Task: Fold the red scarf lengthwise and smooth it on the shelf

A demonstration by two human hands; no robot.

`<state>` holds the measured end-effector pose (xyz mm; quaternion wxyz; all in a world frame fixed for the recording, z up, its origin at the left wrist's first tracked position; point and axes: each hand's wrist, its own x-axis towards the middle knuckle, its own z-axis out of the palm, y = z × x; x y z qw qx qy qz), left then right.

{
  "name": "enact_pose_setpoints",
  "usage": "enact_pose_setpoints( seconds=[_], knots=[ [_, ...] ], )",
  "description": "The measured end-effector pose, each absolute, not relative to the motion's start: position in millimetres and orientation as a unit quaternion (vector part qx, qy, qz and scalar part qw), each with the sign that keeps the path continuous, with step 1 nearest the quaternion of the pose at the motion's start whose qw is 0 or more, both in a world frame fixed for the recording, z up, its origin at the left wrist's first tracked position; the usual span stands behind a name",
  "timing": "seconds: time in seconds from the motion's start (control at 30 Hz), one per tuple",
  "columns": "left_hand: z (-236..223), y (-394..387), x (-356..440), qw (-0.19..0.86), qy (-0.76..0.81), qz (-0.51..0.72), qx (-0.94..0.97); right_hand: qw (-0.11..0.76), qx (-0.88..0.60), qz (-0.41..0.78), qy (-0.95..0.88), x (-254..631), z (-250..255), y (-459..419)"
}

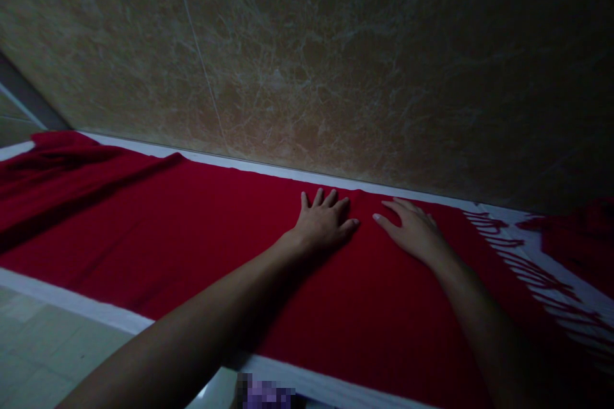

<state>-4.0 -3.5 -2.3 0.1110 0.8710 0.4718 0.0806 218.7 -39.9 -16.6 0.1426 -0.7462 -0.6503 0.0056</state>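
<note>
A red woven scarf (144, 223) lies spread flat along a white surface (81, 301), with a bunched, folded part at the far left. My left hand (323, 220) rests palm down on the red cloth, fingers spread and holding nothing. Just to its right, my right hand (407, 227) also lies flat on the scarf with its fingers apart. The scarf's white-backed fringe (532, 265) runs across the right side, a short way beyond my right hand.
A beige marble wall (336, 64) rises directly behind the white surface. Another red cloth section (580, 236) lies at the far right. Pale floor tiles (43, 345) show below at lower left, and a blurred purple object (263, 394) sits at the bottom edge.
</note>
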Motion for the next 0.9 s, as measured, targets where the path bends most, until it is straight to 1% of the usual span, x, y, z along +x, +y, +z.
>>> enact_pose_setpoints(
  seconds=[0.9],
  knots=[
    [-0.2, -4.5, -4.0, 0.110, 0.470, 0.076, 0.872, 0.147, -0.749, 0.010, -0.646, 215.5, -11.0, -41.7]
  ],
)
